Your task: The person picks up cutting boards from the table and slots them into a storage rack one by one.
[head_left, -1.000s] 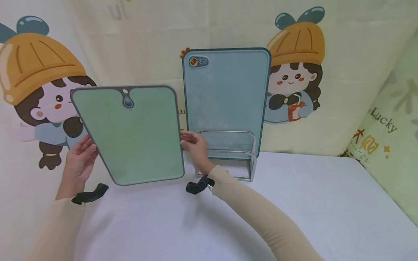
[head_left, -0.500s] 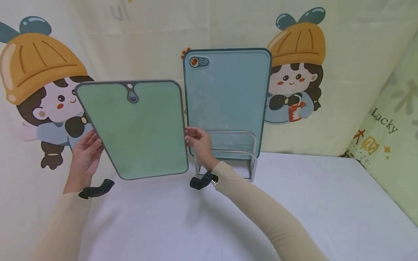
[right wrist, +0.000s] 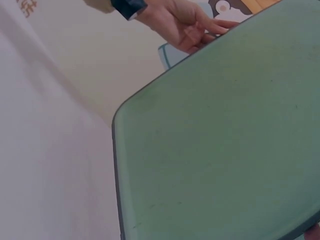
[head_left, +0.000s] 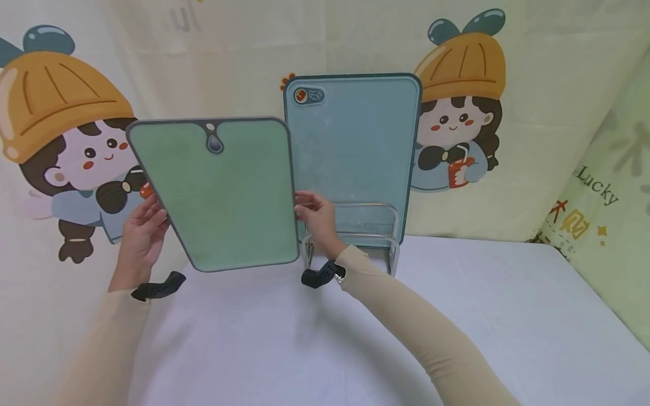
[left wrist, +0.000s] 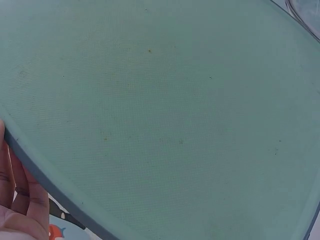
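Note:
A green cutting board (head_left: 233, 197) with a grey rim and a dark drop-shaped mark at its top is held up, its broad face towards me. My left hand (head_left: 144, 237) grips its left edge. On the opposite edge, my right hand (head_left: 317, 217) pinches the rim between thumb and fingers. The left wrist view is mostly filled by the board's green surface (left wrist: 170, 110), which has small specks. Just behind to the right, a blue cutting board (head_left: 355, 146) stands upright in a metal rack (head_left: 365, 204). The green board overlaps the blue one's left edge in the head view.
A white-covered table (head_left: 487, 304) lies beneath, with the rack towards its back edge. Behind it hangs a pale cloth (head_left: 223, 62) printed with cartoon figures. Black straps (head_left: 158, 286) circle both wrists over beige sleeves.
Both hands have carried the green board up and to the right, nearer the rack, so it now overlaps the blue board. The blue board and rack have stayed put.

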The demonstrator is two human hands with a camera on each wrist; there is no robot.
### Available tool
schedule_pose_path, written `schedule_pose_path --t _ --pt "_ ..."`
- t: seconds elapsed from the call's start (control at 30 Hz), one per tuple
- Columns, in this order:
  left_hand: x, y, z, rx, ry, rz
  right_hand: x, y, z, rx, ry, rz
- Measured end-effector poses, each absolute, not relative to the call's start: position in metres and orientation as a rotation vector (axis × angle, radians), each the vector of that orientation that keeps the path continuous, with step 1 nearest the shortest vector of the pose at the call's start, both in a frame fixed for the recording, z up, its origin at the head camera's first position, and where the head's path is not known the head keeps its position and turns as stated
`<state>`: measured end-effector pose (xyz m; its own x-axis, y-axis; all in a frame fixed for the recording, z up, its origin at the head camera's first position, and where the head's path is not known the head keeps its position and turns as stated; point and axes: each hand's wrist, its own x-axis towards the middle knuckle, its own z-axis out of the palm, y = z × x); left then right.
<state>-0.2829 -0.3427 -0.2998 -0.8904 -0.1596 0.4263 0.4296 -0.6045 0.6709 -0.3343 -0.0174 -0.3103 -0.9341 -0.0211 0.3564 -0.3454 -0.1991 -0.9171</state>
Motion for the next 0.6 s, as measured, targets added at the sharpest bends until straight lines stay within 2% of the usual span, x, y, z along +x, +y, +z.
schedule_pose_path --t 0.6 --pt "-0.2911 -0.3357 -0.2954 -0.479 -1.145 -2.504 -0.3405 -0.0129 -0.3095 0.451 -1.801 2.242"
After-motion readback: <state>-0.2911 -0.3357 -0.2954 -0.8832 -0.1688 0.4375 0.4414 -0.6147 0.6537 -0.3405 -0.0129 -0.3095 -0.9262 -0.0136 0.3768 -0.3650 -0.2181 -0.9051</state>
